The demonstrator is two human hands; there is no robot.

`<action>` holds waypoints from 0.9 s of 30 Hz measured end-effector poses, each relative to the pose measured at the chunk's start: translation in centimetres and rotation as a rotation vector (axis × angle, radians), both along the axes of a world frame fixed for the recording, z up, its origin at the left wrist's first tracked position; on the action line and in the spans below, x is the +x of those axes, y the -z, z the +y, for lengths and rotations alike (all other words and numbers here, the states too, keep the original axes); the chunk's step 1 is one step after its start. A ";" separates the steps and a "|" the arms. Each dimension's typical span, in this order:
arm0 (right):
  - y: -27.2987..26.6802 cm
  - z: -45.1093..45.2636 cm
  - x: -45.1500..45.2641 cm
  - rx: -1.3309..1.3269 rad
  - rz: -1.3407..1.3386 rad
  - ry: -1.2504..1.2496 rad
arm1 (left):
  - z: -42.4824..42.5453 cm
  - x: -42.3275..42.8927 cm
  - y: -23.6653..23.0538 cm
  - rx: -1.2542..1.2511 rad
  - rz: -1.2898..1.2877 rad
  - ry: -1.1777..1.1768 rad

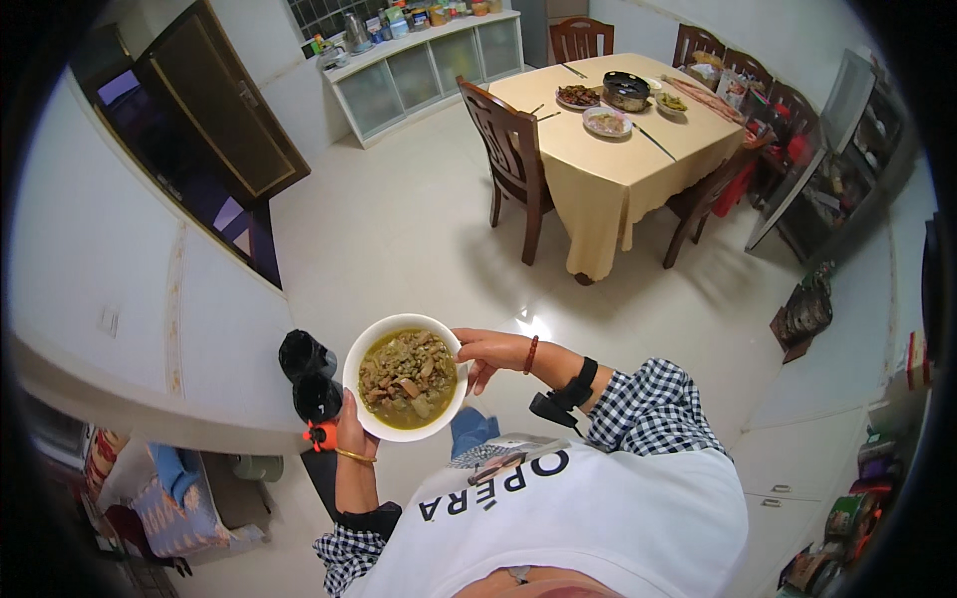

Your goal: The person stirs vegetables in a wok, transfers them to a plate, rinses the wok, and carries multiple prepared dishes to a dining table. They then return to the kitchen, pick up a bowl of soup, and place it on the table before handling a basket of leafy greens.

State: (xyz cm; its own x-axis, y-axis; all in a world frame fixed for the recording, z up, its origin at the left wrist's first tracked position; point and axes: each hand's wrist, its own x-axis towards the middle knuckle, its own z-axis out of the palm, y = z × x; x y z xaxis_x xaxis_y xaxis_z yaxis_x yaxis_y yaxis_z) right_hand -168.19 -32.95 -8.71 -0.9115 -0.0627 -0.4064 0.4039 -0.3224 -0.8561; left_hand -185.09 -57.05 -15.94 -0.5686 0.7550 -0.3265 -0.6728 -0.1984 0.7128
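Note:
A white bowl [364, 418] is held up in front of my body, filled with a greenish stew [407, 377] of chopped pieces in broth. My left hand [353, 433] grips its lower left rim, with the fingers partly hidden beneath. On the opposite side, my right hand [490, 355] holds the rim with its thumb on the edge and fingers under it. Ahead stands a dining table [591, 161] under a yellowish cloth. It bears a black pot [626, 91], a plate of dark food [578, 96], a pale dish [607, 122] and a plate of greens [671, 103].
A wooden chair [516, 161] stands at the table's left side, another chair [703, 194] at its near right. Two black bins or bags [306, 374] are left of the bowl. A dark door [224, 105] stands ajar. Chopsticks [654, 142] lie on the cloth. A low cabinet [434, 71] lines the back wall.

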 end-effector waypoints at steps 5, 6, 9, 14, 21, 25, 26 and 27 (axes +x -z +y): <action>-1.2 5.1 -2.7 0.071 0.033 0.100 | 6.7 -3.6 -0.3 -0.024 -0.016 -0.038; -1.4 6.0 -3.2 0.045 0.000 0.116 | 8.2 -4.8 -0.3 -0.072 -0.034 0.001; -1.3 8.6 -4.7 0.028 -0.065 0.255 | 13.0 -8.4 0.0 -0.043 0.002 0.117; -0.9 14.1 -8.0 0.004 0.123 0.373 | 21.3 -13.7 -1.5 -0.044 -0.002 0.221; -2.3 16.7 -7.7 -0.060 0.250 0.450 | 25.2 -15.7 -5.5 -0.081 0.082 0.305; -4.0 16.5 -5.7 0.009 0.304 0.526 | 25.6 -15.5 -7.2 0.035 0.135 0.324; -4.6 16.8 -5.1 0.030 0.299 0.518 | 26.2 -16.0 -8.0 0.057 0.133 0.355; -5.1 17.1 -4.6 0.021 0.315 0.557 | 27.5 -16.6 -8.9 0.008 0.108 0.342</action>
